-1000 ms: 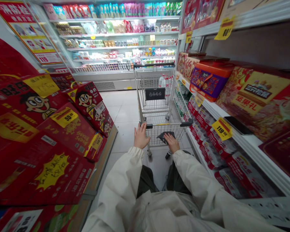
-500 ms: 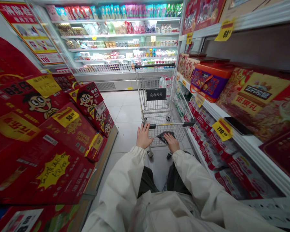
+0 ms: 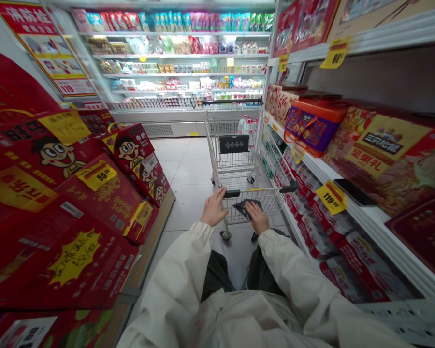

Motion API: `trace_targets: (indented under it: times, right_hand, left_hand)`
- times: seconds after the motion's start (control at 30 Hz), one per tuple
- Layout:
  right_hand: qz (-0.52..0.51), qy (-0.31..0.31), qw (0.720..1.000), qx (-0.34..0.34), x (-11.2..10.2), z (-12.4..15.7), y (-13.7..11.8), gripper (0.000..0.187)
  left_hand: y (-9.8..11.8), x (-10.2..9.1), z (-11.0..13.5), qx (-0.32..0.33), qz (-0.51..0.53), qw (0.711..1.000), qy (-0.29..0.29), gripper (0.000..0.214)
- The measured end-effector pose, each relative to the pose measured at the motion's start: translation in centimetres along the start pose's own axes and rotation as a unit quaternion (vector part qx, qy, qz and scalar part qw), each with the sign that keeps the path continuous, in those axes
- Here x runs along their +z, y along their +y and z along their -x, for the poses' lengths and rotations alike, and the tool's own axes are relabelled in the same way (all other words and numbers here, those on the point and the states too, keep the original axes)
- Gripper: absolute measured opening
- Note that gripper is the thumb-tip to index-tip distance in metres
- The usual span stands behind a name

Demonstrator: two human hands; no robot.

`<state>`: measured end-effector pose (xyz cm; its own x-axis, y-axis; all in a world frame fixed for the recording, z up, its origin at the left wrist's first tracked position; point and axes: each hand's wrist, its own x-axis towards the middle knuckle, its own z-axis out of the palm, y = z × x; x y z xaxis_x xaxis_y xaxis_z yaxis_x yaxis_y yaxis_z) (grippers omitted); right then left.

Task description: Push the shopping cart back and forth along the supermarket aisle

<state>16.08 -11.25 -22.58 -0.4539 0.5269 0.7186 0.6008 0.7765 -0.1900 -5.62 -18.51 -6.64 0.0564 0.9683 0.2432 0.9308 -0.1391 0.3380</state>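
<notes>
A wire shopping cart (image 3: 239, 159) stands in the aisle ahead of me, close to the right-hand shelves. My left hand (image 3: 213, 209) rests on the left end of the cart's handle bar (image 3: 261, 190), fingers curled over it. A dark grey cloth (image 3: 243, 207) lies against the cart's near wire wall, just below the bar. My right hand (image 3: 257, 216) presses flat on that cloth. Both arms are in cream sleeves.
Red gift boxes (image 3: 76, 193) with yellow price tags are stacked along the left. Right-hand shelves (image 3: 348, 203) hold more red boxes; a dark phone (image 3: 355, 191) lies on the shelf edge. A chilled display (image 3: 181, 63) closes the aisle's far end across a tiled floor (image 3: 184, 169).
The cart has shifted slightly to the right and away. My left hand has closed from spread fingers onto the handle bar. My right hand stays on the cloth.
</notes>
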Motion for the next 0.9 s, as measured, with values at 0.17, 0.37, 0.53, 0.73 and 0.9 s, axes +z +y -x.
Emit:
trace_targets:
  times: [0.17,0.37,0.53,0.73,0.9]
  right_hand:
    - [-0.007,-0.026,1.0,-0.001,-0.3,-1.2,-0.4,0.074]
    - [-0.013,-0.05,0.999,0.016,0.8,-0.2,-0.9,0.072]
    - [-0.031,-0.023,0.999,-0.024,0.0,-1.9,-2.1,0.075]
    - [-0.03,-0.059,0.998,-0.009,1.3,-1.5,-2.1,0.074]
    - [-0.043,-0.054,0.997,-0.029,0.4,-1.8,-2.4,0.076]
  left_hand:
    - [-1.5,-0.1,0.1,-0.005,-0.014,1.0,0.004,0.093]
    - [-1.5,0.4,0.7,0.007,-0.051,0.999,-0.006,0.107]
    - [-1.8,0.6,0.8,0.027,-0.074,0.997,-0.008,0.108]
    - [-1.3,0.8,0.8,0.024,-0.082,0.996,0.0,0.106]
    - [-0.8,0.8,0.7,0.023,-0.089,0.996,-0.005,0.105]
